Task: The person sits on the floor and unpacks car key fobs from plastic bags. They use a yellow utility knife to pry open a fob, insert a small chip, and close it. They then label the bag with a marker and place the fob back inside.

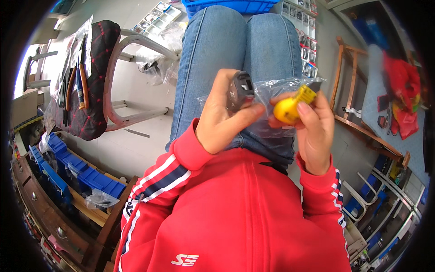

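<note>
Sitting between the left hand [219,119]'s thumb and fingers in the head view, a dark grey object [236,93] with a hollow, slotted end stands upright; the index finger runs behind its upper left side, the thumb reaches across below it to the right, and the hand is curled around it in a grip. To the right, level with the thumb tip and just beside it, a yellow rounded piece [286,110] with a ridged collar and a dark end lies in the right hand [319,131], pinched with the thumb pad pressed on its near face and fingertips showing past its left side. The two pieces are apart. Behind both, over the lap, spreads a clear plastic bag [272,130]; whether any finger holds it I cannot tell. Beneath are blue jeans [213,50]. On the left stands a chair with a black cushion [99,97] stitched in red, bearing long-handled tools [81,88]; blue bins [97,179] stand below it in the view.
</note>
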